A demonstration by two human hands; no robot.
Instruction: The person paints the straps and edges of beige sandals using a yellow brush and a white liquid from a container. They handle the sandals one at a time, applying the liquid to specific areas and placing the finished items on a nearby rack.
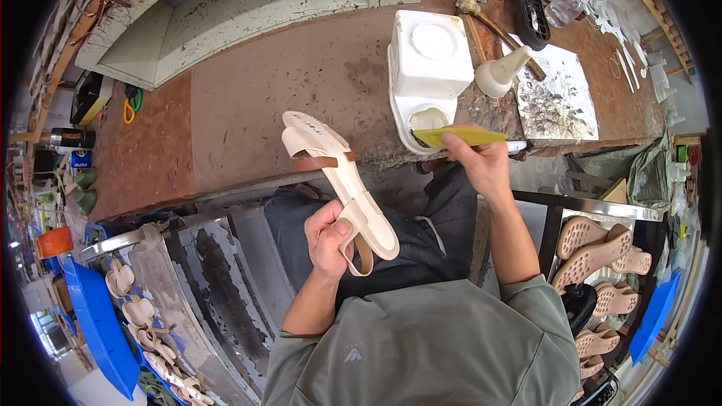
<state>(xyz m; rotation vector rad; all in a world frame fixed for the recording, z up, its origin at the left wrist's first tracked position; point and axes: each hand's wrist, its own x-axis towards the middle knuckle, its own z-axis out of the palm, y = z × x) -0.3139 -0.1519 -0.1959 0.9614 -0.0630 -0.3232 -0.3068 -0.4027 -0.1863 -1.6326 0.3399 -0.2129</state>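
Note:
My left hand [328, 244] grips a cream sandal [347, 180] by its heel end, with the insole facing up. Tan-brown pieces show on its straps, and the toe points away over the front edge of the bench. In my right hand [485, 165] is a flat yellow-green spreader [481, 135], pinched between thumb and fingers. Its left end lies over the round mouth of a white plastic pot [430, 53]; whether it touches inside I cannot tell. The pot's tall body stands behind that mouth.
Behind my right hand are a white funnel-shaped cone [498, 75], a stained paper sheet [560, 98] and a black sole [531, 11]. Green-and-yellow scissors [132, 105] lie on the brown bench [248, 98] at left. Soles [594, 259] fill the right rack; sandals [139, 312] line the left.

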